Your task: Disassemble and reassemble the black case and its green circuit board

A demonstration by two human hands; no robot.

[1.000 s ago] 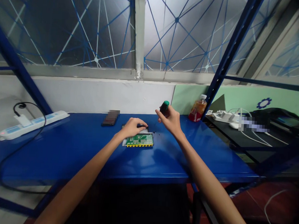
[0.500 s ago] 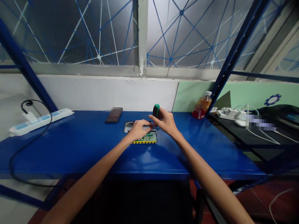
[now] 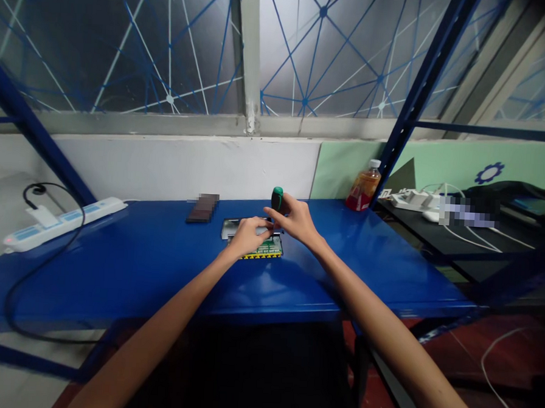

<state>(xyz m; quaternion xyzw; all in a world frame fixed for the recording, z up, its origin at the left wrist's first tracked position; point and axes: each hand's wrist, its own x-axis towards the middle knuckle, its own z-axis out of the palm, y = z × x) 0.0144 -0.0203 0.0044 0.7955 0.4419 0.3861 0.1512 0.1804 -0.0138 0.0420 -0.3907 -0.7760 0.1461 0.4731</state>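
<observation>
A screwdriver with a green and black handle [image 3: 277,198] stands roughly upright in my right hand [image 3: 296,219], its fingers closed around the handle. The thin shaft points down toward the far right part of a green circuit board [image 3: 270,248], which has a yellow and black striped front edge. My left hand [image 3: 251,234] rests over the board, fingertips drawn together close to the screwdriver's lower end. What they pinch, if anything, is too small to make out. Behind the left hand lies a grey metal-looking tray or cover [image 3: 230,228], partly hidden by that hand.
A dark, blurred-out flat object [image 3: 203,208] lies on the blue table [image 3: 159,271], left of the board. A white power strip [image 3: 65,223] with a black cable is at the left. A drink bottle [image 3: 363,185] stands at the back right. Chargers [image 3: 414,199] and cables sit on a black side surface.
The whole view has shifted slightly, so everything appears a little further left. Both hands and the screwdriver keep nearly the same place over the board.
</observation>
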